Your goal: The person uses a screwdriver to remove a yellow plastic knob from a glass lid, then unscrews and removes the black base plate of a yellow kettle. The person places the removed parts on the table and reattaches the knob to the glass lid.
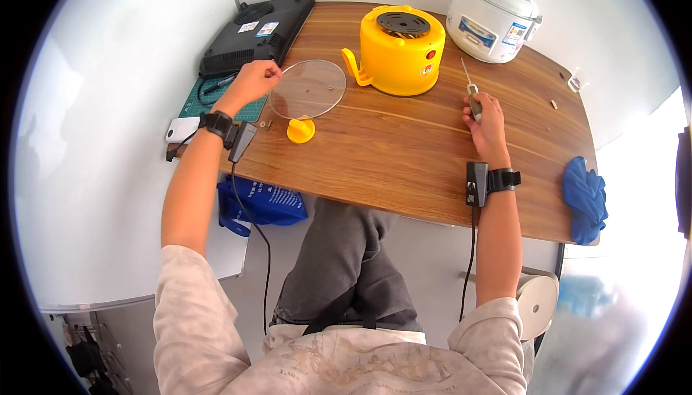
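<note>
My left hand (pixel 254 83) is closed in a pinch beside the left rim of a round clear glass lid (pixel 311 92); whatever its fingertips hold is too small to make out. The lid lies on the table, with small bits of hardware on or near it. At its lower edge sits a yellow lid knob (pixel 300 130), and small parts (pixel 264 124) lie just left of that. My right hand (pixel 488 125) grips a screwdriver (pixel 472 92), its shaft pointing up and away. Between my hands, farther back, stands a yellow appliance (pixel 398 56) with a side handle, a red button and a dark slotted top.
A black induction cooker (pixel 256 34) lies underside up at the back left, by a green cutting mat (pixel 249 110) and a white device (pixel 180 130). At the back right stands a white rice cooker (pixel 490 16). A blue cloth (pixel 584 197) hangs over the right table edge.
</note>
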{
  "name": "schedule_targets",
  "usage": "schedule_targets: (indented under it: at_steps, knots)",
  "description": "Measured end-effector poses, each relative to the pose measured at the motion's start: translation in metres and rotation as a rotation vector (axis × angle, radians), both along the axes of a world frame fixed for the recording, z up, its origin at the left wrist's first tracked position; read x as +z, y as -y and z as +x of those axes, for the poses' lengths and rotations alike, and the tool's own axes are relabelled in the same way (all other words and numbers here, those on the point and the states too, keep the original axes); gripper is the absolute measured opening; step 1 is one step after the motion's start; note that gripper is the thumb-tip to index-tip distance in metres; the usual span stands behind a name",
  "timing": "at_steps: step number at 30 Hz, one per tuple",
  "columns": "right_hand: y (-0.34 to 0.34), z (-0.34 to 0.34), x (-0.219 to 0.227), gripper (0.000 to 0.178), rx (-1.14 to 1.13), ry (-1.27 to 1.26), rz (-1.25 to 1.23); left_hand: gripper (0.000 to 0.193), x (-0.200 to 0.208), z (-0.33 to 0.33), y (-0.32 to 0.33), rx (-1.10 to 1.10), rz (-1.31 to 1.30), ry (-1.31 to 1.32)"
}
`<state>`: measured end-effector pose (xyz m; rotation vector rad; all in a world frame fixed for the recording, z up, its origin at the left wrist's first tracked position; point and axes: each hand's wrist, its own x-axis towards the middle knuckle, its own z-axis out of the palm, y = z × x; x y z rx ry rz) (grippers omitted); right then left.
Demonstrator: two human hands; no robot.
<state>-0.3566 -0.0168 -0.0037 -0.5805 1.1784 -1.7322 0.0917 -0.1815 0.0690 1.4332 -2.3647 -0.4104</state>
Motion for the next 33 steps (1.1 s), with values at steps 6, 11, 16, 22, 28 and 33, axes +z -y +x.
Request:
schedule_targets:
  at_steps: [6, 11, 16, 22, 28, 33]
  knots:
    - [0.003, -0.002, -0.003, 0.017, -0.017, -0.018, 0.005, 0.015, -0.01, 0.047, -0.014, 0.13, 0.093, 0.058]
    - [0.001, -0.005, -0.003, 0.023, 0.006, -0.028, 0.001, 0.012, -0.016, 0.055, -0.026, 0.135, 0.125, 0.036]
    - [0.001, -0.003, -0.004, 0.022, 0.001, -0.021, -0.007, 0.014, -0.022, 0.067, -0.026, 0.086, 0.105, -0.002]
    - [0.002, -0.005, -0.005, 0.021, 0.015, -0.022, -0.003, 0.015, -0.021, 0.074, -0.029, 0.044, 0.073, -0.018]
    - [0.001, -0.005, -0.004, 0.021, 0.019, -0.026, -0.015, 0.014, -0.018, 0.068, -0.035, 0.054, 0.022, -0.022]
    - [0.001, -0.004, -0.003, 0.021, 0.02, -0.027, -0.009, 0.013, -0.018, 0.063, -0.041, 0.011, -0.058, -0.039]
